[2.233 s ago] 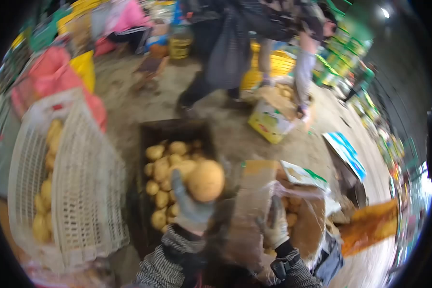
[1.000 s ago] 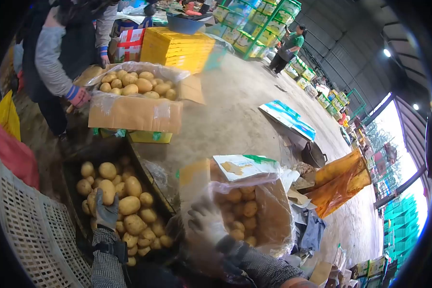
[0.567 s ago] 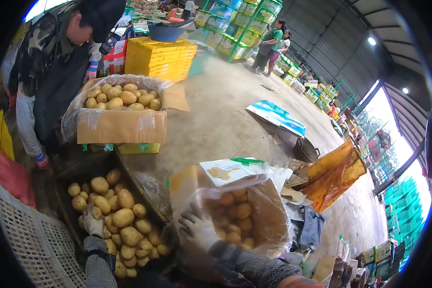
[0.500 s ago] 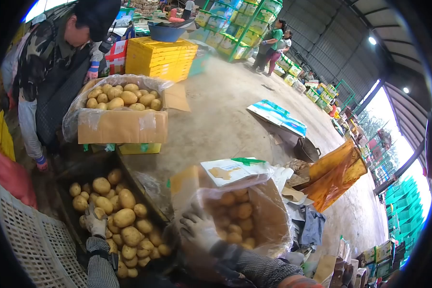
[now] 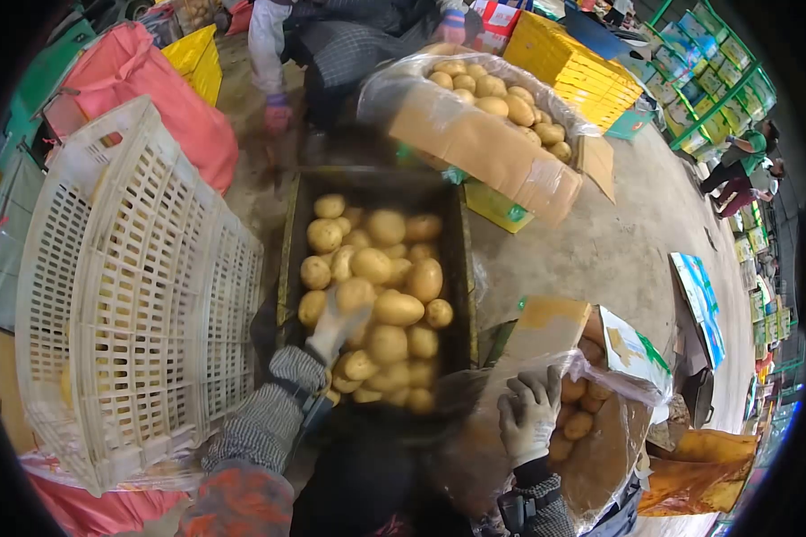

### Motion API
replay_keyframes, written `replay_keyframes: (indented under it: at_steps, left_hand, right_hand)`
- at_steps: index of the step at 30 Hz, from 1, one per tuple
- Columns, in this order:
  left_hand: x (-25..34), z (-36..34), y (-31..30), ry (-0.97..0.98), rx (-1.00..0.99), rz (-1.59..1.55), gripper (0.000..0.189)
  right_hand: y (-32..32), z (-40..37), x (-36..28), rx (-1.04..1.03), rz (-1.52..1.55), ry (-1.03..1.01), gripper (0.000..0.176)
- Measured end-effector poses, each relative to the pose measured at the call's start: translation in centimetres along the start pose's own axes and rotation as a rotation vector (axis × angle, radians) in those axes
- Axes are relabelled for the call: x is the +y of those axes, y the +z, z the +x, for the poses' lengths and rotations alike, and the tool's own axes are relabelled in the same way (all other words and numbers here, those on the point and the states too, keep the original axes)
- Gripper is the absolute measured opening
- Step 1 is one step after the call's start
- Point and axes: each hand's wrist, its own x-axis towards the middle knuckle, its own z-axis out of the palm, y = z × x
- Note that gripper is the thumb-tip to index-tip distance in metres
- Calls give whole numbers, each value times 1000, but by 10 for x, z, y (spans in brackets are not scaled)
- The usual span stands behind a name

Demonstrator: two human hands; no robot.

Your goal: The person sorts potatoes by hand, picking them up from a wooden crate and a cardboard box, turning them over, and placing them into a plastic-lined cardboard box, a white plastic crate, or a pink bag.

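Note:
My left hand (image 5: 338, 324), in a pale work glove, reaches into a dark rectangular bin (image 5: 467, 268) of loose potatoes (image 5: 398, 308). Its fingers are closed around a potato (image 5: 355, 294) above the pile, slightly blurred by motion. To the right, my gloved right hand (image 5: 528, 416) is at the near left edge of a cardboard box (image 5: 546, 331) lined with clear plastic (image 5: 640, 385). Its fingers are bent and apart, touching the liner, with no potato in them. More potatoes (image 5: 578, 424) lie inside this box, partly hidden by its flap and the liner.
White plastic crates (image 5: 143, 295) stand close on my left, with a pink sack (image 5: 143, 98) behind. Ahead, a full potato box (image 5: 484, 152) sits before a co-worker (image 5: 358, 54). Yellow crates (image 5: 569, 67) are stacked beyond. A blue-and-white flattened carton (image 5: 698, 300) lies on the right.
My view has turned left, so the bin and boxes appear farther right. My left hand now holds a potato over the pile. The right hand's fingers have bent at the box edge.

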Motion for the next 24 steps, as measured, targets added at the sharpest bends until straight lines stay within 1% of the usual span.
replay_keyframes:
  at_steps: [1,3,5,8,9,11,12,14,15,17,18,20,22,23,24]
  left_hand:
    - [-3,18,-4,62,36,-30,76]
    - [20,57,-3,142,213,121,80]
    - [44,79,3,156,297,304,78]
    - [25,113,7,354,184,729,72]
    - [16,105,19,279,-22,600,72]
    - [-6,94,34,266,-345,1449,74]
    - [-13,78,45,252,-392,1489,75]
    - [-21,71,49,209,-365,1423,71]
    - [-21,73,49,175,-334,1310,71]
    - [-25,73,45,96,-271,1072,71]
    - [-42,77,42,116,-144,626,73]
    - [-18,102,41,281,-18,584,82]
    - [16,118,46,260,-9,532,92]
    - [3,144,35,332,30,708,90]
    - [19,148,38,270,37,977,88]
  right_hand:
    - [-1,0,-1,4,-10,-1,29]
    - [0,2,-1,1,-23,-4,29]
    - [-1,-1,0,-13,-32,5,30]
    - [3,-1,3,-27,-26,28,29]
    - [4,-1,3,-32,-16,39,28]
    - [4,-2,4,-45,-6,52,26]
    - [2,-1,3,-44,-1,53,26]
    - [2,0,1,-39,4,56,26]
    - [2,1,1,-36,-2,58,26]
    - [2,3,4,-42,-14,47,29]
    - [1,3,4,-46,-16,45,31]
    - [1,-2,3,-65,-12,56,34]
    - [-1,2,2,-68,-4,58,34]
    - [-1,2,1,-60,3,59,31]
    - [-1,3,1,-53,10,60,29]
